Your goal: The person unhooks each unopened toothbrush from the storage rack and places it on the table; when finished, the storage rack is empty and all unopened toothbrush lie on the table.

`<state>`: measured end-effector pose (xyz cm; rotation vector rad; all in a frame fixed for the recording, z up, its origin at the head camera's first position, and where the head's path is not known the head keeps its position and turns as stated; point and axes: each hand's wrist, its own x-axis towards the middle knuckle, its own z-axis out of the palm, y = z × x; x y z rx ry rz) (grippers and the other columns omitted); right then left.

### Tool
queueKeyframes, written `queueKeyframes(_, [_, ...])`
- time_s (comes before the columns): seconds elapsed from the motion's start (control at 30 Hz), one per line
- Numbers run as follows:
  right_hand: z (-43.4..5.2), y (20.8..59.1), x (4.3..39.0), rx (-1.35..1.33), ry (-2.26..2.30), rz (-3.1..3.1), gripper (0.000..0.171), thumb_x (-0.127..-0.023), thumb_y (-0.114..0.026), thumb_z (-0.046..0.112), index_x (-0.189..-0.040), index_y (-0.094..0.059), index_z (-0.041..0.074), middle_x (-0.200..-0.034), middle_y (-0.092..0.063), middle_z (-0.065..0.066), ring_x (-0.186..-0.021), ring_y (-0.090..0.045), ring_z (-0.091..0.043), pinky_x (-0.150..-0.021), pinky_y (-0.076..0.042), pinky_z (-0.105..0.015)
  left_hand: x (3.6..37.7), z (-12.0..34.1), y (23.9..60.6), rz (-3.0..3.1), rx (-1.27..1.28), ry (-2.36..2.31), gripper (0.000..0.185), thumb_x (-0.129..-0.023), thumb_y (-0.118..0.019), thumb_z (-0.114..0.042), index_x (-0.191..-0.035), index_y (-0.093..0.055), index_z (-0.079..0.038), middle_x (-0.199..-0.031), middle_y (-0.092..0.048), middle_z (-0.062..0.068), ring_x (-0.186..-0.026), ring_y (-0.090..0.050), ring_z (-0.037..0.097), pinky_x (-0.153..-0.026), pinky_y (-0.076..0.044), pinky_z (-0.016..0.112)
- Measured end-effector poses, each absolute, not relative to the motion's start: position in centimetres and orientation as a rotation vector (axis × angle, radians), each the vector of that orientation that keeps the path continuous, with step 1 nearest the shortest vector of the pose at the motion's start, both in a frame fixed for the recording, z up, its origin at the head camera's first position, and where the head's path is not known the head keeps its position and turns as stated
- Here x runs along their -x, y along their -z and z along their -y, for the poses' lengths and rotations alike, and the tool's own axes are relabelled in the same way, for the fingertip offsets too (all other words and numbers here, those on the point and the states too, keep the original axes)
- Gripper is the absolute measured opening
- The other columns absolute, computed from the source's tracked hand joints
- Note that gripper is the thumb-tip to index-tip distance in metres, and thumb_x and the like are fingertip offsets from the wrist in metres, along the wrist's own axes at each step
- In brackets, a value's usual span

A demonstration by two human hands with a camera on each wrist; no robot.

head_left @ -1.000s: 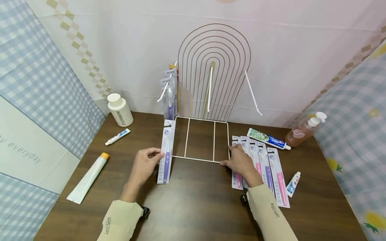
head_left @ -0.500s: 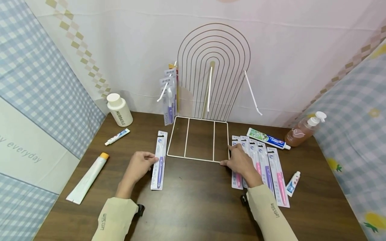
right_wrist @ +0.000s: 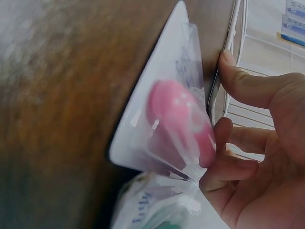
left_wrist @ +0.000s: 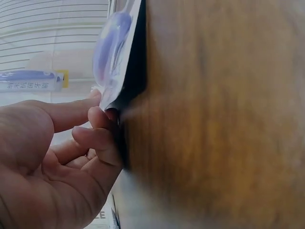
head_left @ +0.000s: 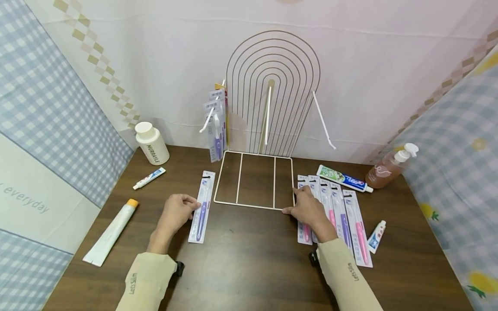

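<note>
My left hand [head_left: 177, 212] pinches the edge of a packaged purple toothbrush [head_left: 201, 208] between thumb and fingers, just left of the rack base. In the left wrist view, the pack's card edge [left_wrist: 125, 67] sits close over the tabletop. My right hand [head_left: 309, 211] holds the front right corner of a white wire display rack [head_left: 256, 207], thumb at the front wire and fingers at the side wire. Under and beside that hand lie several packaged toothbrushes [head_left: 361, 231], pink and purple. More purple packs [head_left: 216, 134] hang from the rack's left hook.
The middle hook [head_left: 268, 114] and right hook [head_left: 324, 121] stick out bare. At left are a white bottle [head_left: 152, 144], a small toothpaste tube [head_left: 149, 178] and a large white tube [head_left: 111, 233]. A toothpaste tube [head_left: 344, 178], pump bottle [head_left: 391, 167] and mini tube [head_left: 376, 236] lie or stand at right.
My left hand has drawn the purple toothbrush left and toward me, away from the rack's left edge, and its pack now tilts more. The right hand stays at the rack corner.
</note>
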<state>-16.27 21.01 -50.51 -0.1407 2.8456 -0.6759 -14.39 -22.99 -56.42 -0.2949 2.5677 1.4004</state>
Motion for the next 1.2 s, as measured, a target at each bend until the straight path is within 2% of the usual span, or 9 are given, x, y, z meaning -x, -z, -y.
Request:
queueKeyframes(0.2, [-21.1, 50.3, 16.0, 0.161, 0.669, -2.866, 0.094, -0.091, -0.095, 0.042, -0.162, -0.058, -0.008, -0.14, -0.059, -0.029, -0.097, -0.068, -0.036, -0.083, -0.06, -0.053, 14.0, 22.5, 55.4, -2.573, 0.342, -1.419, 0.016, -0.104, -0.083, -0.018, -0.11, -0.084, -0.004, -0.079, -0.079, 0.004, -0.063, -0.071, 0.019, -0.054, -0.055, 0.033])
queueKeyframes(0.37, [-21.3, 50.8, 16.0, 0.154, 0.678, -2.868, 0.096, -0.092, -0.095, 0.043, -0.165, -0.055, -0.005, -0.142, -0.061, -0.029, -0.095, -0.067, -0.033, -0.08, -0.059, -0.05, 13.0, 21.4, 52.4, -2.65, 0.227, -1.495, 0.022, -0.106, -0.08, -0.016, -0.114, -0.082, 0.004, -0.085, -0.081, 0.009, -0.063, -0.069, 0.018, -0.054, -0.054, 0.031])
queueKeyframes(0.43, [-21.5, 51.0, 16.0, 0.16, 0.677, -2.872, 0.097, -0.092, -0.095, 0.045, -0.165, -0.055, -0.005, -0.141, -0.061, -0.03, -0.093, -0.066, -0.033, -0.078, -0.059, -0.05, 12.9, 20.6, 50.5, -2.689, 0.202, -1.528, 0.026, -0.108, -0.078, -0.016, -0.12, -0.081, 0.007, -0.096, -0.084, 0.016, -0.069, -0.074, 0.022, -0.057, -0.056, 0.03])
queueKeyframes(0.53, [-21.5, 51.2, 16.0, 0.151, 0.676, -2.876, 0.096, -0.093, -0.095, 0.044, -0.166, -0.054, -0.004, -0.143, -0.061, -0.03, -0.096, -0.067, -0.034, -0.082, -0.06, -0.053, 13.2, 19.2, 47.9, -2.81, 0.17, -1.548, 0.033, -0.111, -0.075, -0.015, -0.133, -0.077, 0.009, -0.117, -0.084, 0.026, -0.092, -0.082, 0.034, -0.076, -0.064, 0.032])
queueKeyframes(0.6, [-21.5, 51.1, 16.0, 0.153, 0.686, -2.87, 0.098, -0.093, -0.095, 0.044, -0.166, -0.054, -0.004, -0.143, -0.06, -0.031, -0.098, -0.067, -0.035, -0.084, -0.06, -0.054, 13.9, 18.2, 46.3, -2.884, 0.187, -1.544, 0.038, -0.112, -0.074, -0.015, -0.143, -0.073, 0.006, -0.132, -0.081, 0.028, -0.107, -0.082, 0.04, -0.089, -0.066, 0.038])
queueKeyframes(0.67, [-21.5, 51.0, 16.0, 0.134, 0.696, -2.86, 0.098, -0.091, -0.096, 0.043, -0.167, -0.054, -0.004, -0.145, -0.06, -0.03, -0.099, -0.068, -0.034, -0.085, -0.061, -0.055, 15.0, 17.4, 45.3, -2.964, 0.171, -1.567, 0.041, -0.111, -0.075, -0.015, -0.147, -0.072, 0.004, -0.138, -0.079, 0.026, -0.113, -0.081, 0.043, -0.093, -0.064, 0.034])
queueKeyframes(0.83, [-22.3, 53.2, 16.7, 0.141, 0.709, -2.884, 0.101, -0.089, -0.097, 0.046, -0.167, -0.054, -0.002, -0.144, -0.061, -0.027, -0.097, -0.068, -0.032, -0.08, -0.06, -0.05, 17.7, 16.1, 43.2, -3.034, 0.128, -1.692, 0.042, -0.109, -0.078, -0.014, -0.148, -0.073, 0.001, -0.142, -0.078, 0.023, -0.1, -0.08, 0.041, -0.074, -0.051, 0.012])
queueKeyframes(1.03, [-22.3, 53.4, 16.8, 0.16, 0.73, -2.892, 0.1, -0.089, -0.098, 0.044, -0.166, -0.055, -0.002, -0.144, -0.062, -0.027, -0.094, -0.068, -0.031, -0.076, -0.058, -0.047, 19.6, 15.2, 41.3, -2.996, 0.126, -1.815, 0.034, -0.109, -0.077, -0.012, -0.14, -0.077, 0.003, -0.137, -0.081, 0.023, -0.099, -0.08, 0.036, -0.07, -0.05, 0.01])
queueKeyframes(1.2, [-21.9, 52.0, 16.3, 0.154, 0.747, -2.871, 0.101, -0.089, -0.098, 0.045, -0.166, -0.055, -0.004, -0.144, -0.061, -0.027, -0.09, -0.065, -0.03, -0.073, -0.055, -0.044, 20.0, 14.9, 40.8, -2.975, 0.151, -1.858, 0.024, -0.108, -0.079, -0.013, -0.126, -0.082, 0.004, -0.125, -0.084, 0.025, -0.087, -0.074, 0.013, -0.069, -0.049, 0.01])
